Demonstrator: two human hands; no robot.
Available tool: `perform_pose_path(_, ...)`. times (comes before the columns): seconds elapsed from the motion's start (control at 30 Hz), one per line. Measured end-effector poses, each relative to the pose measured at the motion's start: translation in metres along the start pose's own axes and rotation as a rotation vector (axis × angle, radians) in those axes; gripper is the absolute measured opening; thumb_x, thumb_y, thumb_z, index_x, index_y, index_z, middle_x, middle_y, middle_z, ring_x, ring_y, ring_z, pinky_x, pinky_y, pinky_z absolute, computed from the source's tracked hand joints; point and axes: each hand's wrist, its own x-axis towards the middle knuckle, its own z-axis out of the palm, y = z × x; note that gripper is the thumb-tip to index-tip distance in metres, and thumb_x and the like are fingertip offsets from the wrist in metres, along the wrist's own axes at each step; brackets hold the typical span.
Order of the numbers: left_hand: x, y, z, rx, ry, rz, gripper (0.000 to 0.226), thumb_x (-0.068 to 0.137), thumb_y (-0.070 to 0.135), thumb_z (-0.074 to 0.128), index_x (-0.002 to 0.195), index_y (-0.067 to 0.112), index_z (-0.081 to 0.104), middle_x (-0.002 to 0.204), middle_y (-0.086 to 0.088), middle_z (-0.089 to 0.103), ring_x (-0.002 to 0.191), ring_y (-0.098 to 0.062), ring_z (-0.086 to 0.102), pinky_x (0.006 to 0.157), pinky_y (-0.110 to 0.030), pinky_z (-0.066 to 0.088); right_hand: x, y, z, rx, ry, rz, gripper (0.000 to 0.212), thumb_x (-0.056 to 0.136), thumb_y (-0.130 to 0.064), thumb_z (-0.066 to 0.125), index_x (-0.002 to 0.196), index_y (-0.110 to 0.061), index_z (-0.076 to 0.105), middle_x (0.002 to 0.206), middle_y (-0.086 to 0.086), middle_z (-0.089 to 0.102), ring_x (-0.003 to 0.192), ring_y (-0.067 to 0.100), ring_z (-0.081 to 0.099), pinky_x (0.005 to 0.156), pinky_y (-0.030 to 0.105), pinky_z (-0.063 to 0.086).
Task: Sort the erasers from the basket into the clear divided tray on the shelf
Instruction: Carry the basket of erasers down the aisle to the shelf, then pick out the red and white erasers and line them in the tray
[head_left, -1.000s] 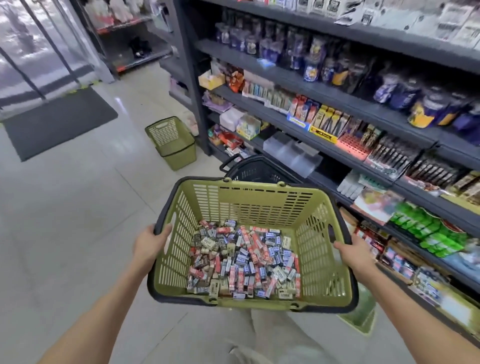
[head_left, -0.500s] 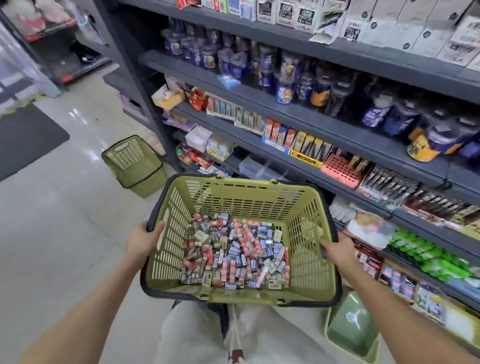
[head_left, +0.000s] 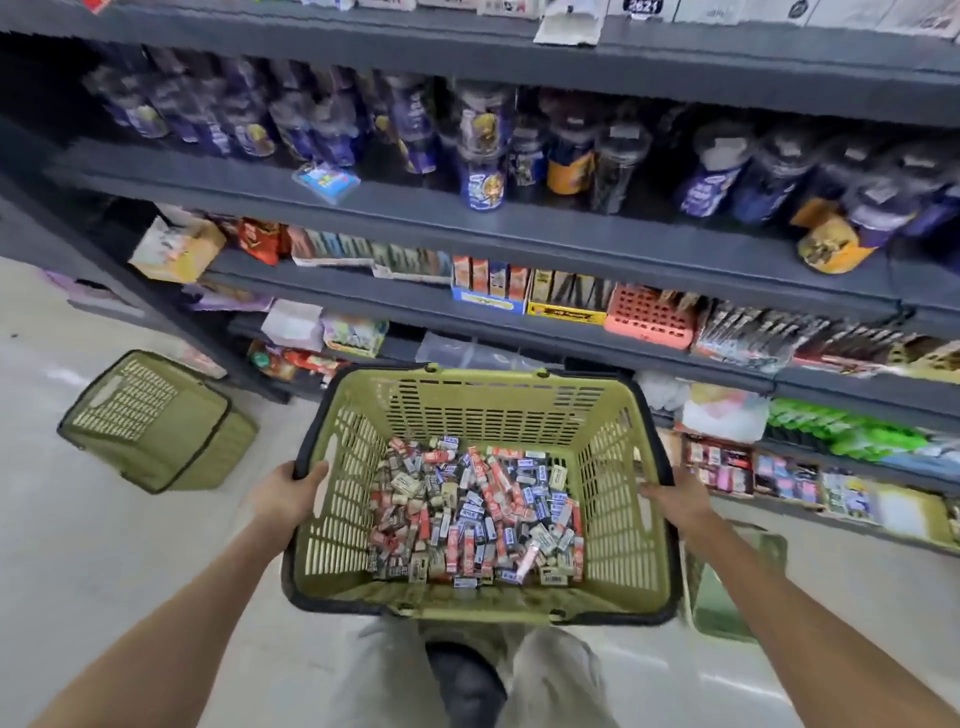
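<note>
At the near sides of the basket (head_left: 493, 410), the left hand (head_left: 288, 496) and the right hand (head_left: 675, 499) each grip the dark rim, fingers curled over it, so both are fully occupied in carrying it level before the body. Inside, the erasers (head_left: 478, 514) lie in a loose heap covering the bottom, none yet removed. Just beyond the far rim, the clear tray (head_left: 467, 353) sits on a low shelf (head_left: 571, 345); motion blur hides its dividers, so it is probably, not certainly, unfilled. A second basket (head_left: 156, 421) lies tipped on the floor (head_left: 104, 571) to the left.

Handling, as judged: each eraser is small, light and firm in a smooth sleeve, best pinched across its long sides between thumb and forefinger. The basket is stiff but loaded, so one hand must bear it, or it must be set down, before picking begins.

Compared with half a second earlier, the basket is closer to the shelf and now covers more of the tray; both grips are unchanged.
</note>
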Motion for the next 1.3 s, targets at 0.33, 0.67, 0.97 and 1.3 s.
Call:
perform_pose_path(0.33, 0.128, -0.002, 0.047, 0.112, -0.216, 0.196, 0.038, 0.095, 0.037, 0.052, 0.1, 0.001, 0.06, 0.088, -0.017, 0.065, 0.085, -0.036, 0.061, 0.076, -0.041, 0.048, 0.036, 0.022, 0.071, 0.066, 0.116, 0.167, 0.035, 0.081, -0.016, 0.069, 0.115, -0.008, 0.062, 0.089, 0.005, 0.064, 0.071, 0.018, 0.059, 0.069, 0.027, 0.046)
perform_pose_path(0.67, 0.212, -0.058, 0.147, 0.118, -0.14, 0.252, 0.039, 0.093, 0.045, 0.052, 0.087, 0.007, 0.058, 0.073, -0.014, 0.062, 0.073, -0.034, 0.06, 0.064, -0.039, 0.046, 0.135, 0.062, 0.114, -0.044, -0.051, 0.106, 0.019, 0.078, -0.008, 0.068, 0.095, -0.004, 0.06, 0.086, 0.021, 0.066, 0.078, 0.034, 0.064, 0.078, 0.049, 0.055)
perform_pose_path(0.97, 0.284, -0.094, 0.207, -0.008, -0.375, 0.186, 0.027, 0.086, 0.039, 0.066, 0.091, 0.013, 0.066, 0.066, -0.003, 0.073, 0.06, -0.021, 0.07, 0.053, -0.03, 0.052, 0.209, 0.117, 0.152, -0.216, -0.234, 0.017, 0.021, 0.074, -0.009, 0.072, 0.093, -0.002, 0.064, 0.077, 0.017, 0.072, 0.071, 0.036, 0.068, 0.057, 0.035, 0.053)
perform_pose_path(1.3, 0.329, -0.101, 0.227, 0.296, -0.293, 0.491, 0.041, 0.077, 0.03, 0.077, 0.042, 0.015, 0.06, 0.039, -0.005, 0.056, 0.034, -0.011, 0.049, 0.034, -0.017, 0.031, 0.221, 0.128, 0.164, -0.348, -0.287, -0.078, 0.022, 0.079, -0.013, 0.072, 0.096, -0.004, 0.061, 0.08, 0.021, 0.072, 0.048, 0.023, 0.061, 0.041, 0.024, 0.047)
